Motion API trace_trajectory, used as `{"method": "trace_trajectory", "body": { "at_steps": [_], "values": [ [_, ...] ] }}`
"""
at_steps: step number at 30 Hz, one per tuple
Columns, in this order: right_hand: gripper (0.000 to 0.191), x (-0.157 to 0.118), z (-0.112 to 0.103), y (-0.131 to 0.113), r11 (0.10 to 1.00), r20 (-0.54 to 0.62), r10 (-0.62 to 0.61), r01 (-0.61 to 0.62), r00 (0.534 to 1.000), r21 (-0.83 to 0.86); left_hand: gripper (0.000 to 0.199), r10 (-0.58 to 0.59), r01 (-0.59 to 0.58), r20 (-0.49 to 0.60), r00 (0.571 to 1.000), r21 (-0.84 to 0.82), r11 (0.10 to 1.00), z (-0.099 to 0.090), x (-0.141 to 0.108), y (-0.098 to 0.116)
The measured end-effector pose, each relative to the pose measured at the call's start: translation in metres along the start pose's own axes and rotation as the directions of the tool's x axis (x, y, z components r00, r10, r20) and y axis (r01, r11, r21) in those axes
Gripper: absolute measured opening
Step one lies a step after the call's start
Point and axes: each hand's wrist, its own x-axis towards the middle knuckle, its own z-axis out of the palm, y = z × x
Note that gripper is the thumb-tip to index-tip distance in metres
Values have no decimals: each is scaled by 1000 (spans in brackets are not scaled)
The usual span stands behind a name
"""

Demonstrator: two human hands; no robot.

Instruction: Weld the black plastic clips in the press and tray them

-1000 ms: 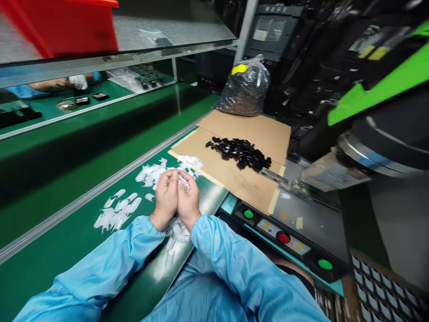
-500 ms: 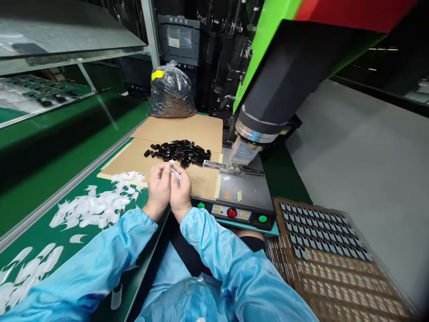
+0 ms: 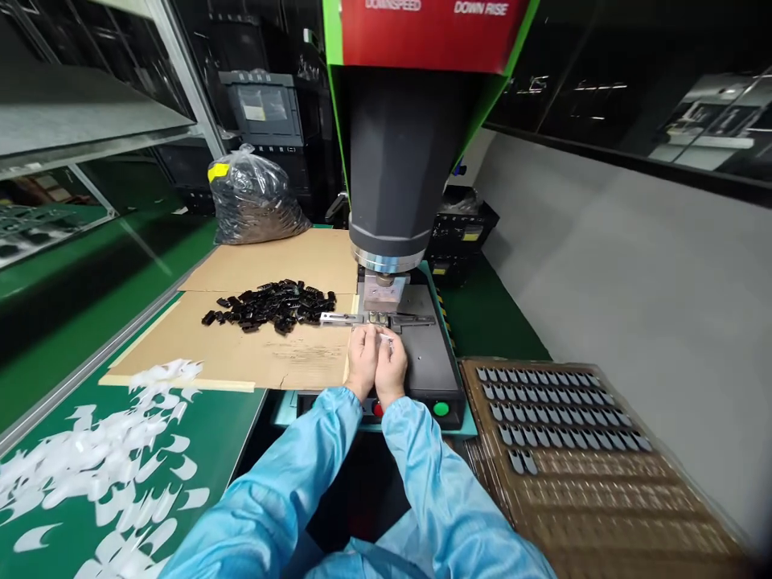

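At the front of the press bed, my left hand (image 3: 362, 363) and my right hand (image 3: 392, 368) are side by side with fingertips together. Both are closed around a small pale piece (image 3: 386, 341), mostly covered by the fingers, so its kind is unclear. Just beyond the fingertips lies a metal fixture (image 3: 378, 318) with a long bar on each side. The block-shaped press head (image 3: 383, 293) hangs right above this fixture, under a thick dark cylinder (image 3: 392, 153).
Black plastic parts (image 3: 277, 304) are heaped on cardboard (image 3: 265, 249) to the left. White curved pieces (image 3: 108, 442) lie scattered on the green table. A filled plastic bag (image 3: 256, 197) stands behind. A brown tray (image 3: 579, 474) holds grey parts at right. A green button (image 3: 441, 408) sits in front.
Both hands, still together around the pale piece, have moved from beside the black heap rightward to the fixture under the press head. The view has turned right.
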Motion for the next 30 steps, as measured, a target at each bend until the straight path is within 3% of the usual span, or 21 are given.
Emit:
{"method": "trace_trajectory", "body": {
  "at_steps": [4, 7, 12, 23, 27, 30],
  "values": [
    [32, 10, 1, 8, 984, -67, -72, 60, 995, -165, 44, 53, -40, -95, 994, 133, 990, 0, 11, -1],
    [30, 19, 3, 11, 961, -79, -35, 12, 996, -277, 43, 142, -111, -100, 985, 268, 957, -1, 21, 0],
    [27, 27, -1, 11, 909, -117, 93, -132, 989, -396, 42, 179, -149, -70, 981, 307, 940, -6, 33, -3],
    [15, 28, -12, 9, 876, -68, 35, -63, 997, -478, 37, 242, -187, -112, 964, 361, 914, -58, 31, 19],
    [14, 26, -12, 12, 865, -58, 5, -33, 998, -500, 28, 239, -224, 20, 971, 428, 875, -83, 15, 34],
    [15, 27, -15, 13, 849, 1, -18, 16, 1000, -528, 29, 162, -311, 302, 939, 554, 772, -120, -10, 55]
  ]
}}
